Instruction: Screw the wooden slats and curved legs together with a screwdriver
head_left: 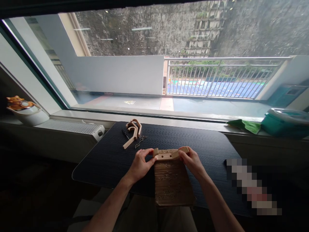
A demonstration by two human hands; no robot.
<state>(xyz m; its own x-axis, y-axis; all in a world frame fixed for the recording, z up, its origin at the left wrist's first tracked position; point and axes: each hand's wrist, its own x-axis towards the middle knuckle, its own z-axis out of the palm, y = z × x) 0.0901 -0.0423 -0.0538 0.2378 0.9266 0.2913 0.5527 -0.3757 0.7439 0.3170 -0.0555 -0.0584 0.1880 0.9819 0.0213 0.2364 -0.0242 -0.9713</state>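
Observation:
A short curved wooden bar (169,154) with two holes is held between both hands above a sheet of brown cardboard (172,183). My left hand (141,163) pinches its left end. At the right end my right hand (191,160) is closed round the bar. The cardboard lies on a black table (108,158) and carries small wood shavings. Further back on the left lie curved wooden pieces (133,130), a few dark screws (140,140) and a small dark tool (125,133).
A white radiator (72,127) and a white bowl with an orange toy (24,111) stand at the left below the window. On the sill at the right lie a green cloth (245,125) and a teal container (283,124). A blurred patch covers the table's right part.

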